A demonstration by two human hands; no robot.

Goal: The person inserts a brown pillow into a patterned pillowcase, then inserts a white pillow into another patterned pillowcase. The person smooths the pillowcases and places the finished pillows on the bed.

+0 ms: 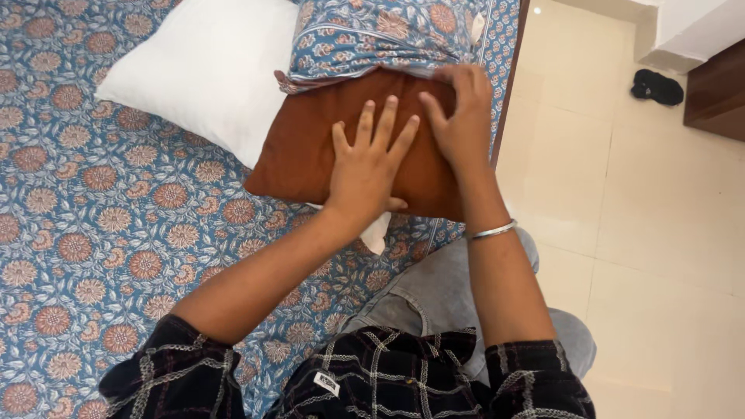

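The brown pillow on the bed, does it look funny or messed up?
A bit. The brown pillow is only half inside its blue flowered cover, which is bunched at the top. A white corner pokes out underneath it. The left hand lies flat on it; the right hand is at the cover's edge.

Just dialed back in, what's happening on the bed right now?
A person is pressing both hands onto a brown pillow lying on the flower-print bedsheet. The left hand lies flat on the pillow's middle; the right hand is at its upper edge, where a blue flower-print pillowcase covers the far end. The near part of the pillow is bare. A white pillow lies beside it, to the left in the picture.
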